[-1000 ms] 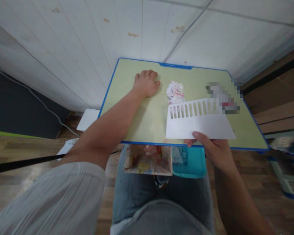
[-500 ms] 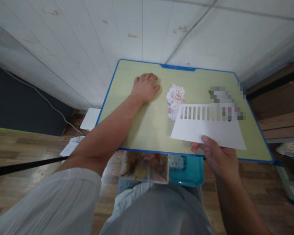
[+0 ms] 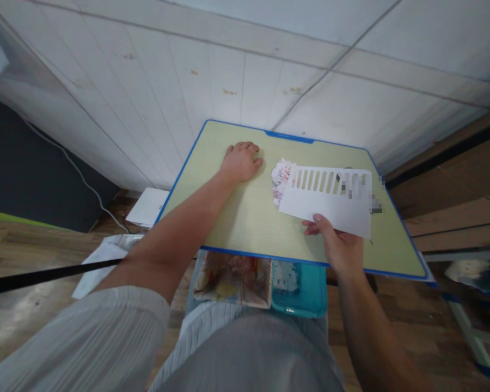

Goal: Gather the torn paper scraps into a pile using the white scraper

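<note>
My left hand (image 3: pixel 240 162) rests palm down on the pale green tabletop (image 3: pixel 245 226), fingers loosely apart, with nothing in it. In my right hand (image 3: pixel 343 247) is a white slotted card (image 3: pixel 324 208), pinched at its near edge with the thumb on top. A row of narrow cut-out slots runs along the card's far side. To its left, partly covered by it, lies a cluster of frilly white and pink paper-like flowers (image 3: pixel 281 173). Behind the card's right end, a dark-edged object (image 3: pixel 376 206) is mostly hidden and pixelated.
A patterned open box (image 3: pixel 231 280) and a teal plastic tray (image 3: pixel 306 296) with white pieces sit below the table's near edge, by my lap. A panelled white wall (image 3: pixel 220 71) stands behind the table. White papers (image 3: pixel 106 256) lie low at the left.
The slotted card has moved left and tilted in my right hand, covering more of the flowers and the pixelated object. My left hand stays on the tabletop. The view has shifted.
</note>
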`<move>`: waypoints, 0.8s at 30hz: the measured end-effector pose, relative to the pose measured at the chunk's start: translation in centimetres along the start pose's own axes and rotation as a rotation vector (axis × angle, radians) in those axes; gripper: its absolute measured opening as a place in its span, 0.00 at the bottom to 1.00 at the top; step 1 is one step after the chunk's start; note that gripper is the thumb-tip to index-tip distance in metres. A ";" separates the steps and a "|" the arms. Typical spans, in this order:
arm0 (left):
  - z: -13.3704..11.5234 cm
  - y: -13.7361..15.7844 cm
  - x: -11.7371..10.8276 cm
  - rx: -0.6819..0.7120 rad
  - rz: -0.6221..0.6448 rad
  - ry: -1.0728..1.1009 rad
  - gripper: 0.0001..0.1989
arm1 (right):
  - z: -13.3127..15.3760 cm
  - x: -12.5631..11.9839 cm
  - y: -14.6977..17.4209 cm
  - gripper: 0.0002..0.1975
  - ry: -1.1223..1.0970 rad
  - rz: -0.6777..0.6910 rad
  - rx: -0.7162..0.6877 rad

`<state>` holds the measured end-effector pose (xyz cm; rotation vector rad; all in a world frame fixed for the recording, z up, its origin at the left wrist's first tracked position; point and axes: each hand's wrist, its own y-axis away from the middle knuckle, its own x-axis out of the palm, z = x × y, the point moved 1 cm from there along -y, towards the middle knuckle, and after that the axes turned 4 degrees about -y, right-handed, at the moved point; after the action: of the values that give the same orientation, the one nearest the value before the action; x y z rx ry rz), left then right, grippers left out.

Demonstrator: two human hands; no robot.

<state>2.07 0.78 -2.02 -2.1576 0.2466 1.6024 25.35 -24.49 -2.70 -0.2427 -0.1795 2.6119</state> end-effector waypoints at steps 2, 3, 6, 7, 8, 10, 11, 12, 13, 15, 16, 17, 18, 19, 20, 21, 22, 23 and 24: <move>0.0 -0.1 -0.1 0.005 -0.002 0.005 0.27 | 0.0 0.3 -0.2 0.23 0.010 0.025 0.003; 0.0 -0.1 -0.1 0.006 -0.004 0.011 0.27 | 0.1 0.3 -0.3 0.23 0.022 0.034 0.002; 0.0 -0.2 0.0 0.003 -0.021 0.028 0.27 | 0.1 -0.5 -0.5 0.22 0.073 0.064 -0.038; 0.0 -0.3 0.1 -0.001 -0.025 0.031 0.27 | 0.1 -0.9 -0.5 0.22 0.091 0.081 -0.062; 0.0 -0.3 0.1 -0.004 -0.026 0.033 0.27 | 0.0 -1.2 -0.5 0.22 0.105 0.099 -0.086; -0.1 -0.4 0.1 -0.010 -0.024 0.033 0.27 | -0.1 -1.8 -0.5 0.20 0.103 0.123 -0.112; -0.2 -0.5 0.0 -0.011 -0.021 0.032 0.27 | -0.2 -2.0 -0.5 0.18 0.084 0.117 -0.109; -0.3 -0.5 0.0 -0.010 -0.016 0.032 0.27 | -0.4 -2.0 -0.6 0.16 0.058 0.101 -0.097; -0.4 -0.4 -0.2 -0.010 -0.007 0.031 0.27 | -0.5 -2.0 -0.7 0.15 0.032 0.081 -0.084; -0.7 -0.1 -0.5 -0.022 0.020 0.016 0.26 | -0.7 -1.7 -0.8 0.16 0.005 0.049 -0.064; -0.8 0.3 -0.6 -0.040 0.030 0.005 0.26 | -0.7 -1.5 -0.9 0.17 0.003 0.041 -0.062; -1.0 0.7 -0.8 -0.063 0.035 -0.005 0.26 | -0.7 -1.3 -1.0 0.19 0.004 0.039 -0.061; -1.0 1.1 -0.9 -0.088 0.033 -0.013 0.26 | -0.7 -1.0 -1.1 0.20 0.009 0.045 -0.059; -1.0 1.6 -1.0 -0.111 0.027 -0.013 0.26 | -0.6 -0.9 -1.1 0.21 0.016 0.052 -0.056; -0.9 2.0 -1.1 -0.123 0.027 -0.007 0.26 | -0.6 -0.7 -1.1 0.22 0.025 0.059 -0.053; -0.7 2.3 -1.1 -0.125 0.028 0.000 0.27 | -0.5 -0.6 -1.1 0.24 0.037 0.064 -0.051; -0.5 2.6 -1.1 -0.126 0.038 0.006 0.28 | -0.4 -0.5 -1.0 0.25 0.053 0.069 -0.051; -0.3 2.7 -1.1 -0.126 0.043 0.012 0.28 | -0.4 -0.5 -1.0 0.26 0.070 0.069 -0.054; 0.0 2.7 -1.1 -0.122 0.038 0.023 0.28 | -0.3 -0.5 -0.9 0.27 0.087 0.067 -0.058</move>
<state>0.68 -1.75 -1.62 -2.2773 0.2027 1.6535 26.28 -23.98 -2.74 -0.3878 -0.2200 2.6587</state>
